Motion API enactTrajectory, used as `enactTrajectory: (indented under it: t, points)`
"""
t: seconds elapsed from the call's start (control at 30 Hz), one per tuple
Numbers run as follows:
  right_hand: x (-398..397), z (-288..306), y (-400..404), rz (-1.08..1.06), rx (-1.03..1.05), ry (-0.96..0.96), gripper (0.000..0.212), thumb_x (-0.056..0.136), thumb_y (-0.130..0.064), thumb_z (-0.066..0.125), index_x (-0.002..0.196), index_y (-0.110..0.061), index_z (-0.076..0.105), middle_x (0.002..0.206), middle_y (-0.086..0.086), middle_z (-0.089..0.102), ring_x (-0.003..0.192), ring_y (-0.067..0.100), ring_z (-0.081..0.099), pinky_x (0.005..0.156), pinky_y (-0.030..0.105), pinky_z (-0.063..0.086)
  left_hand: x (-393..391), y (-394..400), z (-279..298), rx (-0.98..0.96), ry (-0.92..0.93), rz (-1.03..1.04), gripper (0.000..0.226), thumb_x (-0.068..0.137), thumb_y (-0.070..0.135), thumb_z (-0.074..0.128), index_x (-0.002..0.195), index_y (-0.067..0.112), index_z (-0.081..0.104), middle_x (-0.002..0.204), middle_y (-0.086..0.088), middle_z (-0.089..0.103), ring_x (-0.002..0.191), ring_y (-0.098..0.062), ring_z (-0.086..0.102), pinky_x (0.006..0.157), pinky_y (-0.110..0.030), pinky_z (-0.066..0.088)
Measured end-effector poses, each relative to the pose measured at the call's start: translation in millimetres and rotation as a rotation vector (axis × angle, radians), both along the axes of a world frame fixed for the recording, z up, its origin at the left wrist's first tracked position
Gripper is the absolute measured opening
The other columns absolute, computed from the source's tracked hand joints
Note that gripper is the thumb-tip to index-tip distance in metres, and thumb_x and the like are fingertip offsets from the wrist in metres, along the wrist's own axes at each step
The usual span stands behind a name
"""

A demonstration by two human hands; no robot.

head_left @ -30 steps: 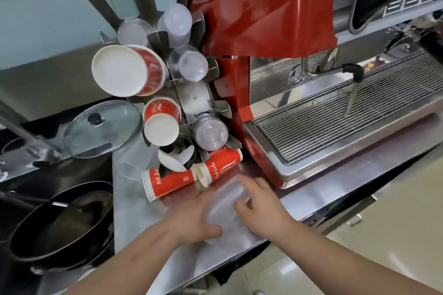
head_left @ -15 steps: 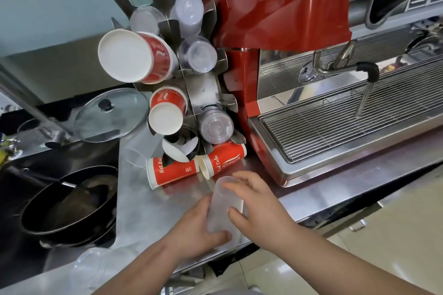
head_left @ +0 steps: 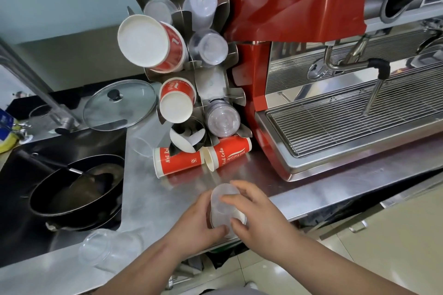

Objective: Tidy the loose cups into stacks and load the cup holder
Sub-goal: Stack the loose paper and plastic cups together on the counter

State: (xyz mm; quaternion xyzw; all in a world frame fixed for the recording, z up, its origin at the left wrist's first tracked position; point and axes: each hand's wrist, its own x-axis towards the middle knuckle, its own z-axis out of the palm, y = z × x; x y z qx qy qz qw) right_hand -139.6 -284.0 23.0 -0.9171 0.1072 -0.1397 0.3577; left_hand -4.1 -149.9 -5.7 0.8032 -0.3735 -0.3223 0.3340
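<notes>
Both hands hold a clear plastic cup stack point(head_left: 221, 208) just above the counter's front edge. My left hand point(head_left: 199, 225) grips it from the left, my right hand point(head_left: 257, 215) from the right with fingers curled over its rim. Two red paper cups lie on their sides behind: one point(head_left: 178, 161) on the left, one point(head_left: 227, 152) on the right. The metal cup holder point(head_left: 211, 84) stands beyond them, holding red paper cup stacks point(head_left: 153, 46) and clear cup stacks point(head_left: 223, 121). More clear cups point(head_left: 110, 250) lie at the counter's near left.
A red espresso machine point(head_left: 299, 2) with a drip grate point(head_left: 359, 117) fills the right. A sink point(head_left: 14, 199) on the left holds a black pan point(head_left: 79, 189). A glass lid point(head_left: 119, 104) leans behind it. Steel counter point(head_left: 148, 201) runs between.
The clear cup stack has been lifted from lying on the counter to held more upright between both hands, nearer the front edge. The view has tilted down.
</notes>
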Motion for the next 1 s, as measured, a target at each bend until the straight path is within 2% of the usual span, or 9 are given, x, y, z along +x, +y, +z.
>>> enactTrajectory:
  t: [0.17,0.33,0.43,0.5,0.6,0.73,0.8,0.93,1.0]
  points:
    - [2,4,6,-0.001,0.013,-0.002,0.045,0.08,-0.031,0.052,0.123,-0.042,0.044,0.135,-0.007,0.042,0.123,0.015,0.049,0.1,0.03,0.045,2,7,2,-0.005,-0.049,-0.027,0.072,0.072,0.035,0.074,0.133,0.048,0.039,0.131,0.018,0.053,0.123,-0.006,0.054,0.098,-0.033,0.052]
    - [9,15,5,0.032,0.07,0.047,0.048,0.081,-0.037,0.056,0.127,-0.039,0.043,0.13,-0.018,0.04,0.124,0.003,0.043,0.106,0.024,0.037,14,13,14,0.078,-0.148,-0.121,0.064,0.074,0.039,0.068,0.132,0.046,0.04,0.124,0.018,0.055,0.108,-0.004,0.056,0.09,-0.022,0.05]
    - [11,21,5,0.041,0.063,0.129,0.065,0.083,-0.042,0.055,0.143,-0.032,0.032,0.14,-0.013,0.039,0.131,0.003,0.037,0.11,0.024,0.033,27,18,26,0.116,-0.232,-0.192,0.07,0.075,0.04,0.065,0.139,0.044,0.038,0.135,0.017,0.052,0.123,-0.003,0.048,0.102,-0.025,0.044]
    - [15,30,4,0.03,0.05,0.148,0.065,0.085,-0.044,0.055,0.144,-0.029,0.033,0.14,-0.011,0.04,0.131,0.003,0.037,0.109,0.023,0.032,37,21,38,0.157,-0.305,-0.278,0.07,0.08,0.036,0.066,0.144,0.037,0.037,0.141,0.013,0.049,0.13,-0.006,0.042,0.108,-0.024,0.037]
    - [33,49,-2,0.012,-0.006,0.202,0.049,0.083,-0.044,0.052,0.13,-0.027,0.052,0.124,-0.007,0.057,0.117,0.008,0.051,0.101,0.028,0.042,62,24,59,0.255,-0.413,-0.394,0.062,0.09,0.036,0.064,0.146,0.027,0.04,0.144,0.005,0.047,0.133,-0.013,0.042,0.105,-0.019,0.03]
    - [76,77,-9,-0.01,0.059,0.388,0.019,0.086,-0.033,0.059,0.101,-0.024,0.067,0.097,-0.004,0.07,0.092,0.014,0.064,0.088,0.034,0.052,109,18,88,0.33,-0.489,-0.455,0.04,0.09,0.037,0.064,0.128,0.026,0.059,0.123,0.003,0.059,0.114,-0.017,0.054,0.097,-0.026,0.041]
    - [99,87,-7,0.029,-0.019,0.505,0.02,0.089,-0.03,0.055,0.097,-0.018,0.069,0.095,-0.002,0.069,0.092,0.018,0.064,0.086,0.032,0.052,134,15,95,0.342,-0.53,-0.453,0.034,0.088,0.035,0.064,0.121,0.026,0.062,0.116,0.002,0.062,0.109,-0.02,0.057,0.095,-0.034,0.046]
    - [140,92,12,0.102,-0.22,0.708,0.025,0.09,-0.036,0.047,0.085,-0.015,0.06,0.1,0.008,0.06,0.095,0.026,0.057,0.076,0.032,0.044,174,13,91,0.404,-0.603,-0.407,0.046,0.087,0.041,0.061,0.131,0.029,0.056,0.128,-0.003,0.054,0.12,-0.023,0.053,0.103,-0.037,0.043]
    - [156,83,23,0.106,-0.261,0.8,0.026,0.088,-0.039,0.046,0.097,-0.02,0.06,0.108,0.01,0.061,0.1,0.028,0.055,0.076,0.03,0.041,186,14,84,0.388,-0.621,-0.405,0.052,0.083,0.047,0.058,0.131,0.028,0.054,0.125,-0.004,0.053,0.12,-0.026,0.053,0.102,-0.039,0.044]
